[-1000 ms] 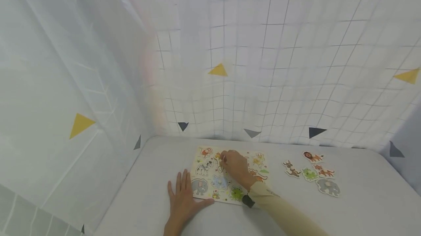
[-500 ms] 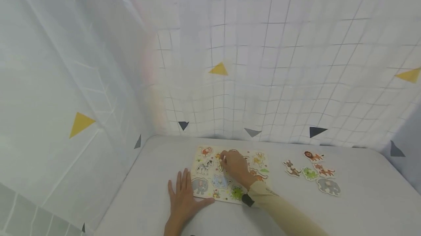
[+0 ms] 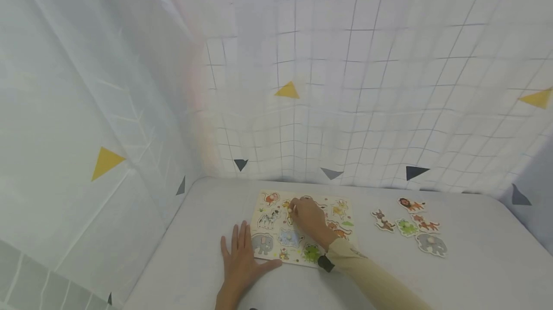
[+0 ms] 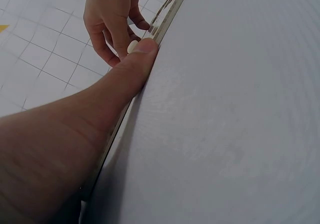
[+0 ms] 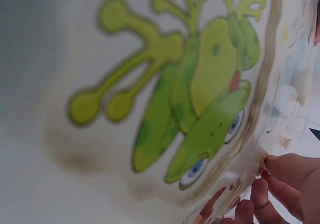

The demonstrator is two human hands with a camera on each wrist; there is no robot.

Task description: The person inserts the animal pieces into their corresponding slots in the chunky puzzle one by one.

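Observation:
An animal puzzle board [image 3: 285,196] lies on the table. My right hand [image 3: 307,216] reaches over it and pinches a giraffe puzzle piece [image 3: 289,216] at the giraffe's place; the hand covers part of the piece. In the right wrist view, thumb and fingers [image 5: 285,176] meet low over the board, behind a large printed frog [image 5: 200,94]. My left hand [image 3: 239,264] rests spread at the board's near left corner. Its thumb [image 4: 117,79] lies along the front edge in the left wrist view, near a pale knob [image 4: 132,46].
Right of the board lie loose pieces: a lion [image 3: 411,204], a kangaroo [image 3: 382,221], a frog [image 3: 406,228], a tiger-like animal [image 3: 425,223] and an elephant [image 3: 432,244]. A white gridded sheet [image 3: 345,123] hangs behind the table. A dark tag [image 3: 326,263] hangs by the right sleeve.
The giraffe piece has shifted slightly and turned under my right fingertips. My right hand stays over the same spot, and the left hand has not visibly moved.

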